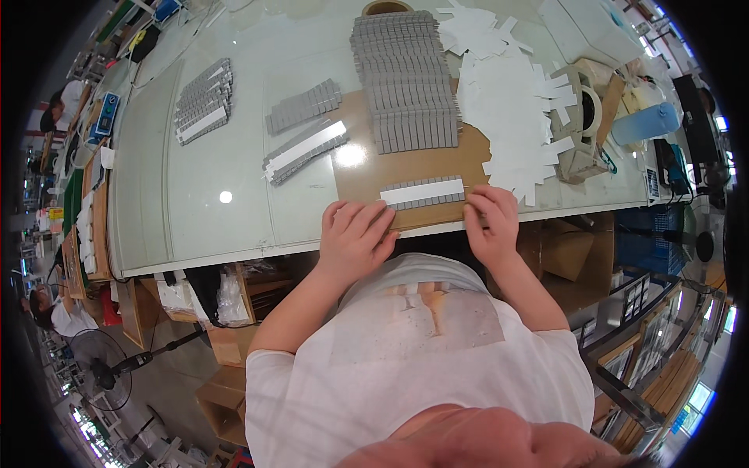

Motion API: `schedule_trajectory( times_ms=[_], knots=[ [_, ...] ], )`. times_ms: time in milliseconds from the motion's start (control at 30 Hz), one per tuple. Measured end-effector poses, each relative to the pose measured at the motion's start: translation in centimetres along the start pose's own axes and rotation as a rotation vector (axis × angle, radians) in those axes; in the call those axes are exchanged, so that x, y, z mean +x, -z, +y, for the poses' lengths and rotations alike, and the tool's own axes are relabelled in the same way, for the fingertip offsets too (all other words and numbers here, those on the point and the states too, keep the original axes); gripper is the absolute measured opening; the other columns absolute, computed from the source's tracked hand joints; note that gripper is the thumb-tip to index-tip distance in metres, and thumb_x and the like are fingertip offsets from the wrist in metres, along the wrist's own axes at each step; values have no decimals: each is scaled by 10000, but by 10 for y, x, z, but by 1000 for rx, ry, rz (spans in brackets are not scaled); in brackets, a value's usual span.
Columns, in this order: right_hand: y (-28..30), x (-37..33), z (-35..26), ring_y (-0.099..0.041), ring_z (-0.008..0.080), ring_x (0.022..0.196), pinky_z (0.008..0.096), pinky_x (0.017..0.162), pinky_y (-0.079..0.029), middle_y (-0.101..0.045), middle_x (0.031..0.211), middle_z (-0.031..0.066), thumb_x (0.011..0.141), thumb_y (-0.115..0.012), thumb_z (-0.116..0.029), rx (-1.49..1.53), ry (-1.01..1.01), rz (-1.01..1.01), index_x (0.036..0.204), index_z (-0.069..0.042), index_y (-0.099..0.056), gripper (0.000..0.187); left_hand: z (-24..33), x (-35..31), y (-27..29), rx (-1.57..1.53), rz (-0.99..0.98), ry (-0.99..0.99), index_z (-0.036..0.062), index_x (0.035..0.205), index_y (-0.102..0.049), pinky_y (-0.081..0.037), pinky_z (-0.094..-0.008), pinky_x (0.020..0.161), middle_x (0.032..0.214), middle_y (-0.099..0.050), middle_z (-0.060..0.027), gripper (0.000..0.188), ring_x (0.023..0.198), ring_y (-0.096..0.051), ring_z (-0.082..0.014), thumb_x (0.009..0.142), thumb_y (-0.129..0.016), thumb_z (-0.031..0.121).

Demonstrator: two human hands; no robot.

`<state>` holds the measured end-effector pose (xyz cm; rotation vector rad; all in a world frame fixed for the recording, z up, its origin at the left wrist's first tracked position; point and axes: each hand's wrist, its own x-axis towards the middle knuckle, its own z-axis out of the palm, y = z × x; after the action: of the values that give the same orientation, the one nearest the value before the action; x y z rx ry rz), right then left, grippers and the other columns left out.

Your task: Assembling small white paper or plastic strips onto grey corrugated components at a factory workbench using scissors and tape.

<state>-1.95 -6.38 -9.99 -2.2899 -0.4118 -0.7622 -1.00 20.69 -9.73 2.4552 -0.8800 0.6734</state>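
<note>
A narrow white strip lies lengthwise on a grey strip with notched edges, on brown cardboard near the table's front edge. My left hand is at its left end, fingers curled and fingertips against the end. At the right end my right hand has thumb and bent fingers drawn together on the strip's tip. Beyond my hands stand overlapping rows of grey notched strips. To their right lies a spread heap of white strips.
Smaller piles of grey strips, some topped with white ones, lie left of centre and farther left. A tape dispenser and a blue bottle stand at the right. A fan is at the lower left.
</note>
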Motion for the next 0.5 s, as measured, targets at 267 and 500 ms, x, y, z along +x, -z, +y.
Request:
schedule_trajectory(
  times_ms=[267,500],
  knots=[
    [-2,0,-4,-541,313,1177,496,1051,-348,-617,1280,123,814,-727,-189,-143,148,-146,1057,-103,-745,259,16,6,-10,-116,-26,7,138,1092,-721,-400,-437,948,1114,-589,-29,380,1023,-529,-253,741,-786,266],
    [-6,1,-7,-510,318,1251,522,1138,-244,-590,1366,128,867,-699,-253,-175,183,-228,1118,-147,-760,279,30,18,-20,-74,-84,4,155,1162,-699,-364,-439,979,1163,-551,-25,458,1057,-503,-243,751,-792,336]
  ],
)
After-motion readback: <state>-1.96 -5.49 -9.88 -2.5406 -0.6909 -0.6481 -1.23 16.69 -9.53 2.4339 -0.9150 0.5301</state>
